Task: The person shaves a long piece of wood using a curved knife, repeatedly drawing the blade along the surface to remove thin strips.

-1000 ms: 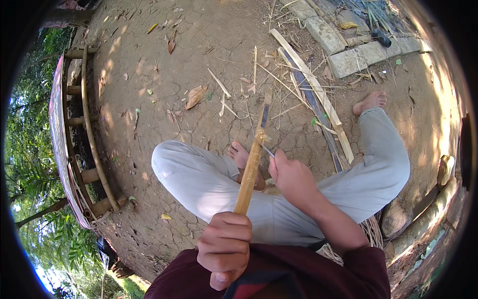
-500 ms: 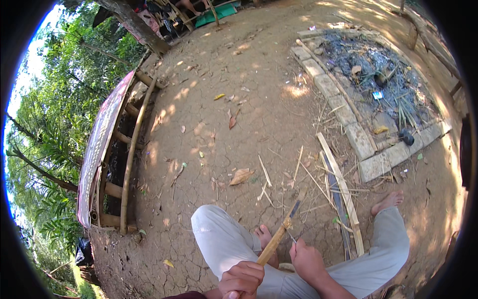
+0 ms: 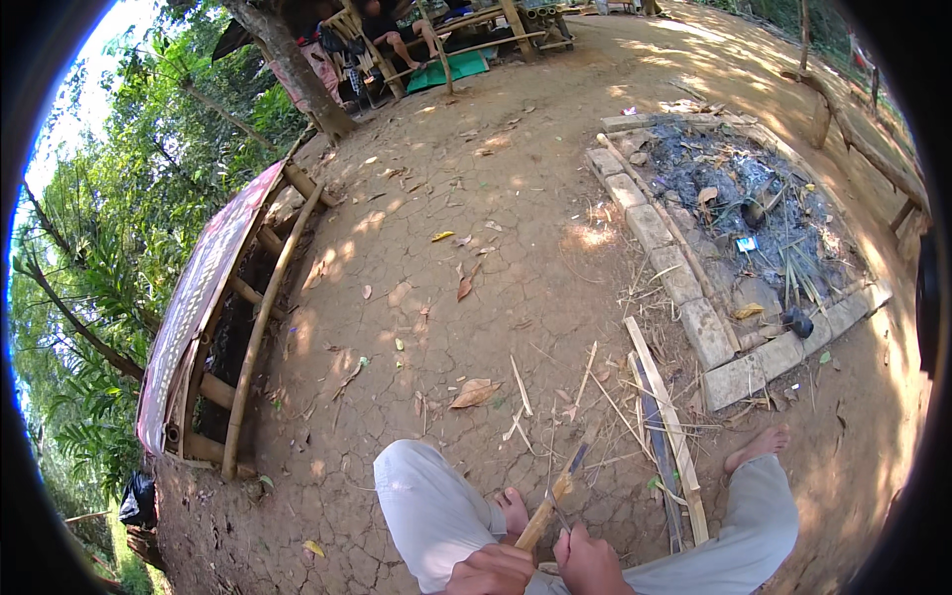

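Observation:
My left hand [image 3: 493, 570] is closed around the lower part of a light-brown wooden stick [image 3: 535, 526]. It points up and slightly right, with a rough, frayed patch partway along and a dark stretch nearer its far end. Beside it, my right hand [image 3: 587, 561] is closed on a small knife [image 3: 562, 518]; only its short thin blade shows, close against the stick below the frayed patch, and the handle is hidden in my fist. Both hands are low in the picture, between my bent legs.
Long split strips [image 3: 671, 436], pale and dark, lie on the ground to the right among thin shavings. A brick-edged fire pit [image 3: 650, 230] with ash stands beyond. At left is a bamboo bench [image 3: 260, 327]. Farther back, a person [image 3: 399, 40] sits under a shelter.
The view has tilted up, so my hands sit lower and more of the shelter shows. My grip on the stick and the knife is unchanged, with the blade still beside the frayed patch.

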The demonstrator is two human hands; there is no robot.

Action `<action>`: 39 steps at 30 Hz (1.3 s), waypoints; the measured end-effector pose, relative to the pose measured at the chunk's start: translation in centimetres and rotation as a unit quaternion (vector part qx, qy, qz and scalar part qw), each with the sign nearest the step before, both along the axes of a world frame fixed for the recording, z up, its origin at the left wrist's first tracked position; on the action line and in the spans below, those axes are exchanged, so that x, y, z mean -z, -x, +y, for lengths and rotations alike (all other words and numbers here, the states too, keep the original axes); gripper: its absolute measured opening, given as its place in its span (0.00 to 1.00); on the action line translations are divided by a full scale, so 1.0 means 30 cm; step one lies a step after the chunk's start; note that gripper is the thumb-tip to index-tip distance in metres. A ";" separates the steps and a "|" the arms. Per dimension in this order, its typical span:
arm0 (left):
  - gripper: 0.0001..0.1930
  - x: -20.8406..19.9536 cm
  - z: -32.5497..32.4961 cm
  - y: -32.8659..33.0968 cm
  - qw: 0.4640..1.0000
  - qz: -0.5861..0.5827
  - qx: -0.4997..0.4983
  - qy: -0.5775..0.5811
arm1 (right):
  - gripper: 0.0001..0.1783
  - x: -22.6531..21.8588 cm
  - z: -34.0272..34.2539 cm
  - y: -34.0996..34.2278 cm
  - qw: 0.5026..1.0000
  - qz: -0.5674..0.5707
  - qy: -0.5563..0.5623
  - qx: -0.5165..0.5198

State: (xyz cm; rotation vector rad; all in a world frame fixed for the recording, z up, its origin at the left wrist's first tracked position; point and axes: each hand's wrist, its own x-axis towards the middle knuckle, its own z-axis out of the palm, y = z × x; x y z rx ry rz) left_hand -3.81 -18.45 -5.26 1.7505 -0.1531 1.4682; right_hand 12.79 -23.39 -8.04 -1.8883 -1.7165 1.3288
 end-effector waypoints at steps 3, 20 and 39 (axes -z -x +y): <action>0.15 0.060 -0.030 0.012 0.998 -0.020 -0.045 -0.050 | 0.16 0.150 0.037 -0.024 0.998 -0.041 -0.043 0.001; 0.25 -0.118 -0.025 -0.050 0.982 -0.010 -0.144 0.124 | 0.17 -0.143 -0.030 0.023 0.999 0.041 -0.001 -0.007; 0.23 -0.088 -0.104 -0.028 0.942 -0.019 -0.248 0.226 | 0.19 -0.162 -0.020 0.069 0.999 0.020 -0.030 -0.005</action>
